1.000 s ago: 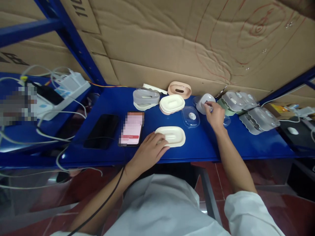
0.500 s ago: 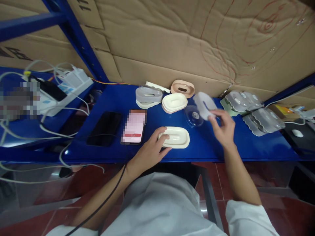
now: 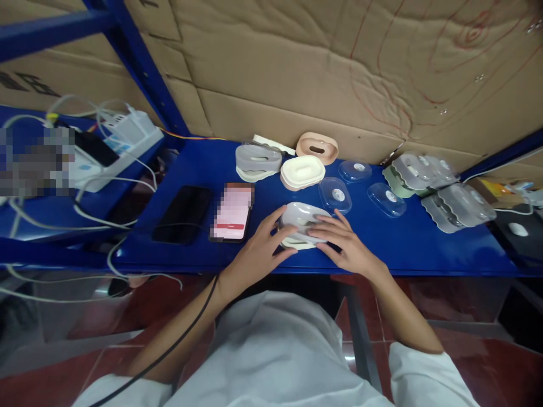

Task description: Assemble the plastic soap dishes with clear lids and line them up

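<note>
Right in front of me, a grey soap dish insert (image 3: 298, 216) with a slot sits over a cream soap dish base (image 3: 299, 246), whose rim shows below it. My left hand (image 3: 266, 242) grips their left end, thumb low and fingers along the side. From the right, my right hand (image 3: 348, 244) holds the grey insert, its fingers lying over the top and partly hiding the slot. Just behind them are clear lids (image 3: 335, 195) with round stickers, one near my right fingertips.
Stacked soap dishes (image 3: 302, 171) in cream, peach and grey stand along the cardboard wall (image 3: 271, 73). Lidded ones (image 3: 456, 206) are at the right. Left of my hands lie a lit phone (image 3: 232, 212) and a dark phone (image 3: 182, 215). Cables and a power strip (image 3: 136, 133) crowd the far left.
My right hand has brought the grey insert left and down from the back right onto the cream base. More clear lids now show where it was. My left hand stays at the base.
</note>
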`<state>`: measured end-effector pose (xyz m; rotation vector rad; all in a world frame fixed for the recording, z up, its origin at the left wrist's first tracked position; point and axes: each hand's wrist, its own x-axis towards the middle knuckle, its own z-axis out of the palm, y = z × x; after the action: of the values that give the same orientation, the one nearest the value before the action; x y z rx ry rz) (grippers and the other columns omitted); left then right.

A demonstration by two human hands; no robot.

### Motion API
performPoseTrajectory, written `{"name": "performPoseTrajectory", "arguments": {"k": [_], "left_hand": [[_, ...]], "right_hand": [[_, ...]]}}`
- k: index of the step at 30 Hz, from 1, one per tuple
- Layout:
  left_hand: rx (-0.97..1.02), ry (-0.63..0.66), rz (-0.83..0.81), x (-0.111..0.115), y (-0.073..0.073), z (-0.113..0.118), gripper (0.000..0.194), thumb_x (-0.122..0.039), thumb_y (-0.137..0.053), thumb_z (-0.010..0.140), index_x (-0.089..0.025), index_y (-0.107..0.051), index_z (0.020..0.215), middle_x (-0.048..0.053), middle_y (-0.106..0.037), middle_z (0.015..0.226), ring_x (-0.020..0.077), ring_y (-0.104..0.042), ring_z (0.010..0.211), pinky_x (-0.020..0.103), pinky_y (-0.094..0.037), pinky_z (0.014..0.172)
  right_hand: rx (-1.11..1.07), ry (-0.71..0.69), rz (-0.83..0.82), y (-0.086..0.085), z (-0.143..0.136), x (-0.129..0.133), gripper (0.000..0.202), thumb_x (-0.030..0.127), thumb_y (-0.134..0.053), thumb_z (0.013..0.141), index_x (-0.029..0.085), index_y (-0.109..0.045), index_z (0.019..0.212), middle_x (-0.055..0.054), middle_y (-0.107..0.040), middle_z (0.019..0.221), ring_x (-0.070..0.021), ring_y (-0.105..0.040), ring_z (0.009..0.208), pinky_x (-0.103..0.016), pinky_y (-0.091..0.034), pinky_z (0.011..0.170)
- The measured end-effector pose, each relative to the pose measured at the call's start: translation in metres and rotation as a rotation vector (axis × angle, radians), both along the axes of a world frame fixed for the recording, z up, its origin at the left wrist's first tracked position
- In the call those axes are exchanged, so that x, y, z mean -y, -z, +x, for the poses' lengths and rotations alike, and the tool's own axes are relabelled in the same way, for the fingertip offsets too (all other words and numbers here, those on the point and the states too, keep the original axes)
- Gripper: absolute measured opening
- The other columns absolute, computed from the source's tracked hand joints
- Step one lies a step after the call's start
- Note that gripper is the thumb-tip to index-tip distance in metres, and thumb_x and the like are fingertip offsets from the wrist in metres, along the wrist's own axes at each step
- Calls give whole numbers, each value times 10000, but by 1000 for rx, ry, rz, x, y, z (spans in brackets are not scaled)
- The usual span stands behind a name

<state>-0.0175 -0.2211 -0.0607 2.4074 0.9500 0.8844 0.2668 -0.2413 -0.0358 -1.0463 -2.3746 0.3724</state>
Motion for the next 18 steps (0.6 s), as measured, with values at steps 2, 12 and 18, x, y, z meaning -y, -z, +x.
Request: {"name": "performPoseTrajectory", "arguments": {"k": [2,12,18], "left_hand": [[-9,-19,27,0,-1,1,348,-278,-694,1016,-239,-614,1353,165,-340,1715,333,-440,1558,540,-473,1241],[-109,-18,167,1,3,3,330,-301,-664,1033,-193,-628,1343,201,-425,1669,353,-393,1590,554,-442,1267],[-148,7,201,0,2,2,340,-323,-612,1066,-178,-635,1372,201,-476,1650,349,-403,1590,538,-457,1258]], "right_hand": [[13,-11,-11,-2,-2,1,462,249,-594,1058,375,-604,1503,-34,-696,1461,-266,-561,1473,-652,-257,1331],[33,1,58,2,-1,20,639,138,-517,1060,422,-440,1627,2,-689,1472,-257,-554,1480,-664,-309,1320],[20,72,94,8,-7,29,641,137,-539,1057,391,-429,1635,-21,-703,1446,-252,-593,1432,-632,-359,1300]]}}
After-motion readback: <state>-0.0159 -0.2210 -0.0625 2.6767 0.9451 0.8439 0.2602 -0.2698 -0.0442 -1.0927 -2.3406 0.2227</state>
